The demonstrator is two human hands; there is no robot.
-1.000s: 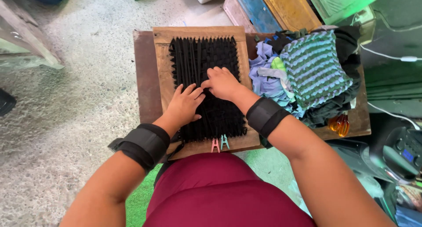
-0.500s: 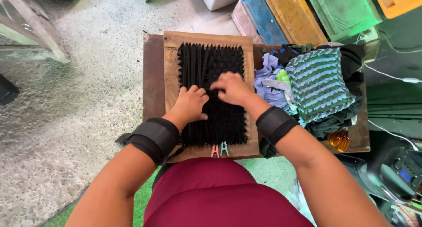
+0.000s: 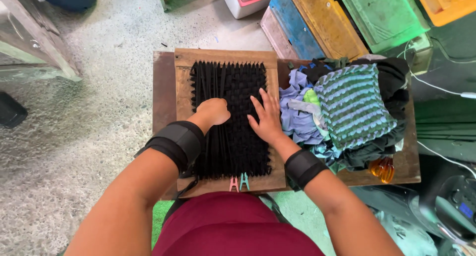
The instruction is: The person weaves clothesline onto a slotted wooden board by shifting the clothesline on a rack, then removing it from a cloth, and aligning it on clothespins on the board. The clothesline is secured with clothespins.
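At the table's near edge, two clothespins [image 3: 240, 182] clip the wooden frame [image 3: 224, 57]. Left hand [image 3: 214, 111] curled shut, pinching black strips on the black weave [image 3: 231, 118]; right hand [image 3: 268, 116] spread flat on it, gripping nothing. Toward the right edge, a striped woven mat [image 3: 353, 105] tops the fabric scraps [image 3: 297, 118].

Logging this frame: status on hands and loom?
Left hand fisted, right hand flat, both on black woven mat in wooden frame. Nothing obstructing.
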